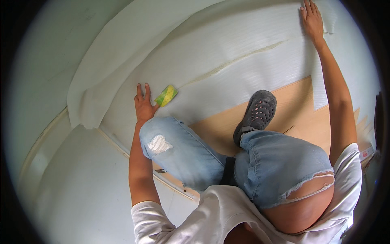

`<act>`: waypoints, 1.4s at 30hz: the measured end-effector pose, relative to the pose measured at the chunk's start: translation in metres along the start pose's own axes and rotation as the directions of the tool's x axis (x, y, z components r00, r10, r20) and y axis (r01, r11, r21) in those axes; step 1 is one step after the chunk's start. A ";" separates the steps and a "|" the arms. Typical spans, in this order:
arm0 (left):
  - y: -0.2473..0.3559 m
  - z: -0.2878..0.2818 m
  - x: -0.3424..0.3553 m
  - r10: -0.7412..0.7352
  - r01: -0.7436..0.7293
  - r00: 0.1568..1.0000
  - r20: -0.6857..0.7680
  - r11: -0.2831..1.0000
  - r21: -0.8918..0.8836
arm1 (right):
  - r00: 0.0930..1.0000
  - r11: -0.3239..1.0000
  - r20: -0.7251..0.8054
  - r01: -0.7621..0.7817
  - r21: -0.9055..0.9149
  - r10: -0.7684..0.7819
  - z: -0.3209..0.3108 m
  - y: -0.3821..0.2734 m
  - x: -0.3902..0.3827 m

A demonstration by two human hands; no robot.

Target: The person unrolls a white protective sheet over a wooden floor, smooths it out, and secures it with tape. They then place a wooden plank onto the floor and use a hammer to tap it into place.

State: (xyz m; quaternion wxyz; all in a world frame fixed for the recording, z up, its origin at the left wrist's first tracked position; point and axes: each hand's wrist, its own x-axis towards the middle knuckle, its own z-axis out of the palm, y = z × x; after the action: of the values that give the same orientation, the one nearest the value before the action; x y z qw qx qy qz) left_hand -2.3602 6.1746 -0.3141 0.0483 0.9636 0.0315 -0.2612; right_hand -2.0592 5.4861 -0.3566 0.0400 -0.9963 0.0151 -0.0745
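My left hand rests on the white foam sheet with its fingers stretched out, beside my bent knee. Close by its thumb is a green and yellow roll of tape; the thumb appears to touch it, but the fingers are not wrapped round it. At the far right my right hand lies flat on the same sheet, fingers extended, holding nothing. A long, uneven seam runs across the foam between the two hands.
Wood-look floor boards show under the foam's stepped near edge. My foot in a dark clog stands by that edge. Loose foam curls up against the pale wall at left. A floor-level frame strip runs along the left.
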 end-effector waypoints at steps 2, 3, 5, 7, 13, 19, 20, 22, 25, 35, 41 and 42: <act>0.001 0.005 0.000 -0.015 0.016 1.000 -0.005 0.999 0.039 | 0.977 0.968 -0.110 0.200 0.153 -0.184 0.007 -0.018 -0.030; 0.002 0.005 0.000 -0.024 0.024 1.000 -0.005 0.998 0.059 | 0.947 0.928 -0.175 0.303 0.218 -0.268 0.010 -0.027 -0.047; 0.001 0.006 -0.001 -0.030 0.031 0.999 -0.017 0.997 0.076 | 0.936 0.887 -0.064 0.349 0.303 -0.346 -0.001 -0.078 -0.096; 0.002 0.006 0.004 -0.002 0.005 0.999 -0.043 0.998 0.058 | 0.908 0.890 0.067 0.387 0.242 -0.413 -0.006 -0.099 -0.122; 0.011 -0.002 0.003 -0.028 0.029 0.999 -0.016 0.996 0.083 | 0.881 0.881 0.087 0.451 0.143 -0.465 0.011 -0.082 -0.102; 0.010 -0.009 0.004 0.050 -0.041 0.989 -0.136 0.997 0.066 | 0.907 0.899 0.024 0.411 0.153 -0.420 0.012 -0.086 -0.102; 0.013 -0.011 0.006 0.018 -0.017 0.995 -0.098 1.000 0.009 | 0.915 0.905 0.027 0.393 0.164 -0.402 0.004 -0.099 -0.104; 0.015 -0.011 0.005 -0.004 0.002 0.997 -0.077 0.999 -0.036 | 0.902 0.824 0.002 0.393 0.409 -0.432 -0.005 -0.144 -0.112; 0.012 -0.004 0.006 -0.020 0.013 0.998 -0.055 0.993 -0.118 | 0.836 0.606 0.097 0.306 0.734 -0.539 -0.031 -0.256 -0.140; -0.045 0.036 0.016 0.155 -0.187 0.975 -0.157 0.958 -0.217 | 0.153 0.350 0.319 0.257 0.901 -0.935 -0.020 -0.498 -0.191; -0.032 0.023 0.013 0.113 -0.150 0.979 -0.171 0.964 -0.219 | 0.094 0.363 0.353 0.338 0.868 -0.931 -0.043 -0.471 -0.170; -0.031 0.022 0.009 0.105 -0.141 0.979 -0.172 0.967 -0.212 | 0.110 0.359 0.344 0.387 0.849 -0.932 -0.056 -0.458 -0.165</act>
State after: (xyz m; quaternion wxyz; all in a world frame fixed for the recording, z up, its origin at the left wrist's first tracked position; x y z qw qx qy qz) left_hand -2.3659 6.2029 -0.3394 0.1697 0.9699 0.0042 -0.1747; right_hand -2.2200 5.9436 -0.2886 0.2932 -0.7108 -0.5110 0.3843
